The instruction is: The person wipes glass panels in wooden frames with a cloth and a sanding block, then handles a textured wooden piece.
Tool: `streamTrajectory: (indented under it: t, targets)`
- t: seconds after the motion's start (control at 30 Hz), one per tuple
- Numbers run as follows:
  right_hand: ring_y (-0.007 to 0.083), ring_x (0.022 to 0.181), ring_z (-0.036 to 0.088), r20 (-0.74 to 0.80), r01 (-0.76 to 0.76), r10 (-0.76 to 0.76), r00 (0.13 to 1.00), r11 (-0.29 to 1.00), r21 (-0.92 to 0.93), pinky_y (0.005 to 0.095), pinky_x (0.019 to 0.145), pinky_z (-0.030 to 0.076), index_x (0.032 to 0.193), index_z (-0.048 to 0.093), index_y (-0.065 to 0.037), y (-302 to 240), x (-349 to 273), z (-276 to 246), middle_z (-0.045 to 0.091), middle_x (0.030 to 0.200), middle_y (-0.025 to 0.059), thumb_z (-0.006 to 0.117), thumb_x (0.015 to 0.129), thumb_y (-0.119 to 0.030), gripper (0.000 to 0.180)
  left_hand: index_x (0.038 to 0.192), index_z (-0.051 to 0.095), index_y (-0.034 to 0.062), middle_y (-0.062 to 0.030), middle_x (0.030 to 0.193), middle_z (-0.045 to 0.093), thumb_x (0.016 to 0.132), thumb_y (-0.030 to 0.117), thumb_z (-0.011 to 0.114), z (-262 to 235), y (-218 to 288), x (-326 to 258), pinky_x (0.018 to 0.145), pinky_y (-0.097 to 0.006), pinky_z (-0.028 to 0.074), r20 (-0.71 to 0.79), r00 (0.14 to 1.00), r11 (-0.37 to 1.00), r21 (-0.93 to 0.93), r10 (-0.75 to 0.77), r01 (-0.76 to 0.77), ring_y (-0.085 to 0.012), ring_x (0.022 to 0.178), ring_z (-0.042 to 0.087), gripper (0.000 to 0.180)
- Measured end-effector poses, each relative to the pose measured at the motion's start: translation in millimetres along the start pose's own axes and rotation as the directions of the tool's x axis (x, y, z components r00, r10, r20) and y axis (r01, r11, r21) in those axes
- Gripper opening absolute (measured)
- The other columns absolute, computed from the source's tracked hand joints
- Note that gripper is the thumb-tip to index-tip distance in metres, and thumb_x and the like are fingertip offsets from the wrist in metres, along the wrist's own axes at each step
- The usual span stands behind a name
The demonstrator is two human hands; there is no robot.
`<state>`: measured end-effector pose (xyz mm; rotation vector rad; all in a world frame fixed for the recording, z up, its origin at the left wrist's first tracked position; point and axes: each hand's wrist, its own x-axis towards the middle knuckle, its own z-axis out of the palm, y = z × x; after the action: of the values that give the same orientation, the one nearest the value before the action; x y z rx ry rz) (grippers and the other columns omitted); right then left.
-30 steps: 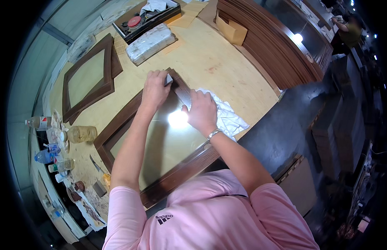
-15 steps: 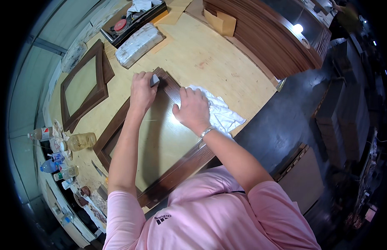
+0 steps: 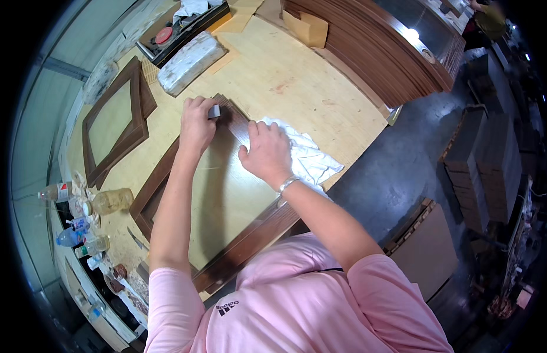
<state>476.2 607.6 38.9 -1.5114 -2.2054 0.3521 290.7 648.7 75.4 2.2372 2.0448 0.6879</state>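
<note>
A dark brown wooden frame lies flat on the table in front of me, the pale tabletop showing through its opening. My left hand is closed around a small grey block near the frame's far corner. Only one end of the block shows, so its kind is unclear. My right hand rests on the frame's right side, fingers stretched out and thumb apart. Beside and partly under it lies a crumpled white cloth.
Another brown frame lies at the left, near a foil-like wrapped block and a black tray. Several bottles, including a yellowish one, line the left edge. Stacked brown wood pieces occupy the far right of the table.
The whole view has shifted slightly, with things appearing a little further left. Both hands keep nearly the same places on the frame, and the left still holds the grey block.
</note>
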Motion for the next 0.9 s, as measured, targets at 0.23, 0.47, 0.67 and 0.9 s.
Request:
streamTrajectory:
  t: [0.23,0.47,0.67,0.9]
  targets:
    - [0.0282,0.092,0.055,0.029,-0.001,0.001,1.0,1.0,-0.007,0.0417,0.08,0.047,0.114,0.059,-0.003,-0.8,-1.0,0.0,0.06,0.099,0.009,0.069,0.076,-0.032,0.048,0.097,0.071,0.0054,-0.0116,0.095,0.066,0.07,0.0,0.074,12.3,6.2,16.5,0.085,-0.041,0.049,-0.006,0.996,0.994,-0.063,0.093,-0.093,-0.0336,0.093,0.056,0.027]
    - [0.0293,0.098,0.057,0.08,0.001,-0.001,0.997,1.0,0.004,0.0447,0.083,0.048,0.115,0.057,-0.002,-3.3,-0.1,-1.7,0.061,0.103,0.011,0.067,0.078,-0.029,0.047,0.115,0.069,0.0056,-0.0097,0.109,0.069,0.082,0.011,0.076,-11.9,-22.2,-5.2,0.093,-0.032,0.048,-0.121,0.895,0.724,-0.638,-0.429,0.261,-0.0194,0.107,0.062,0.034]
    - [0.0293,0.099,0.056,0.106,0.008,-0.011,0.994,1.0,0.022,0.0439,0.085,0.047,0.115,0.057,-0.002,-3.7,1.7,-6.2,0.061,0.105,0.0114,0.067,0.078,-0.032,0.048,0.128,0.057,0.0001,-0.0096,0.12,0.064,0.097,0.011,0.063,-77.8,-112.9,-193.1,0.098,-0.031,0.045,-0.326,0.551,0.573,-0.735,-0.768,0.363,-0.0182,0.108,0.06,0.034]
    - [0.0322,0.108,0.058,0.029,-0.086,0.081,0.996,0.911,0.404,0.0441,0.093,0.047,0.112,0.068,-0.008,20.7,49.4,-6.9,0.065,0.117,0.0148,0.063,0.081,-0.014,0.031,0.129,0.055,-0.0022,-0.0103,0.125,0.06,0.099,0.012,0.06,-88.0,-100.7,-375.3,0.098,-0.032,0.044,-0.4,0.259,0.476,-0.721,-0.879,0.504,-0.0178,0.112,0.056,0.034]
